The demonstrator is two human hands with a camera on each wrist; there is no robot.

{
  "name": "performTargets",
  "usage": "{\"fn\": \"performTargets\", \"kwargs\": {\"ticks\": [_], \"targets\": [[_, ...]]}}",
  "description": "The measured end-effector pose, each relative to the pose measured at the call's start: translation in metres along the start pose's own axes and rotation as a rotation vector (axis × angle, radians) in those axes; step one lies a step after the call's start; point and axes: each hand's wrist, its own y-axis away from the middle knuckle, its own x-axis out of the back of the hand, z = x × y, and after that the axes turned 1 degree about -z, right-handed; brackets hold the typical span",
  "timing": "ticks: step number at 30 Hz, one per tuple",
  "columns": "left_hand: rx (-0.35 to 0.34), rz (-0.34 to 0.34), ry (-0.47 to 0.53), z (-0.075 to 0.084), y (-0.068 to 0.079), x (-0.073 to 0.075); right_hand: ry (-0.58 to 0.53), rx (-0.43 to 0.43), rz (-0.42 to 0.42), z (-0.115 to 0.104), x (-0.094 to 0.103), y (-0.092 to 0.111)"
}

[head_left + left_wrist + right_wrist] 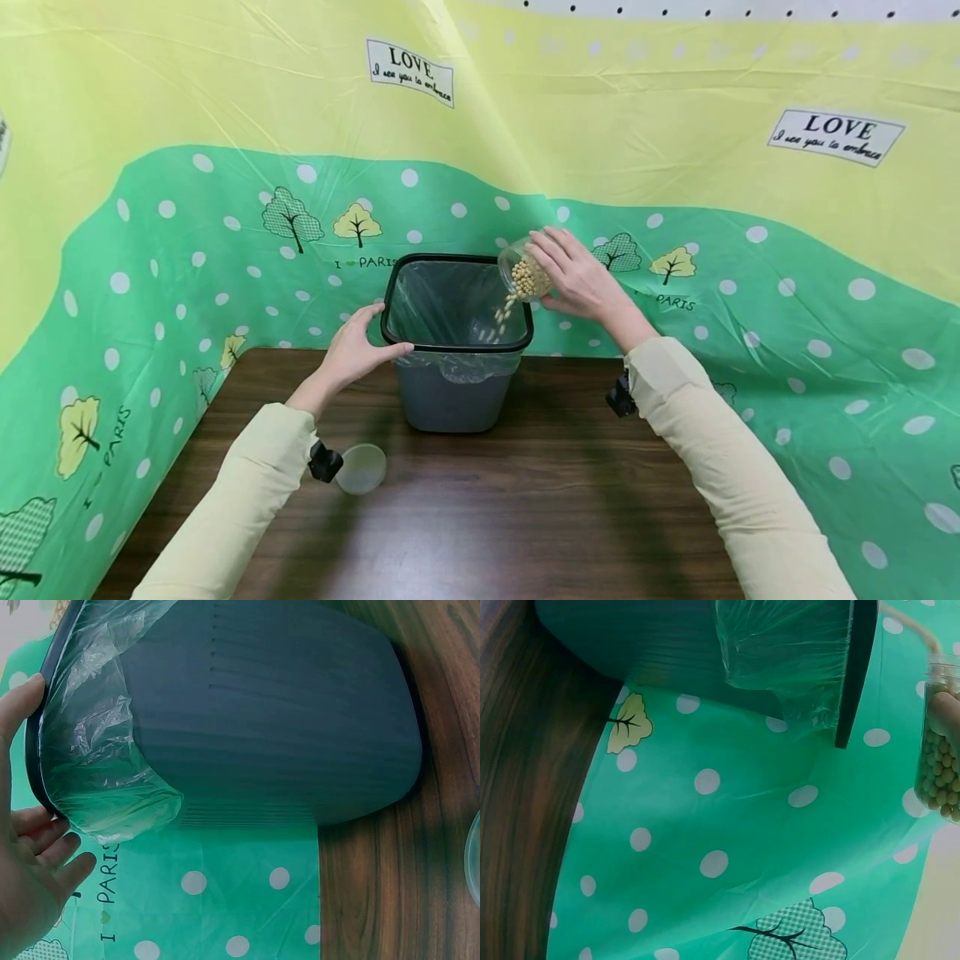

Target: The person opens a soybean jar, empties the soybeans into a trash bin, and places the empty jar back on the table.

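My right hand (576, 275) grips a clear jar (516, 250) tipped over the right side of a dark grey trash bin (453, 400). Pale round beans (522, 277) run from its mouth into the bin, and many are still inside the jar. A clear plastic bag (97, 742) lines the bin and folds over its black rim. With thumb and fingers spread, my left hand (351, 350) touches the rim at the near left corner. In the right wrist view only a finger of the right hand (946, 712) shows against the jar.
A round translucent lid (362, 469) lies on the dark wooden table (525, 517), near the left wrist. Behind the table hangs a green and yellow printed cloth (750, 250), close to the bin's back; it also runs along the left side. Each wrist carries a small black camera.
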Motion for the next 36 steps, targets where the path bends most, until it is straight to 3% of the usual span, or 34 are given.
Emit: {"fn": "performTargets", "kwargs": {"ticks": [27, 36], "targets": [[0.01, -0.002, 0.018, -0.002, -0.0011, -0.0013, 0.025, 0.05, -0.04, -0.0018, -0.0029, -0.0002], [0.013, -0.003, 0.015, -0.001, -0.0003, -0.0001, -0.025, -0.088, -0.006, -0.0067, -0.0075, 0.0007]]}}
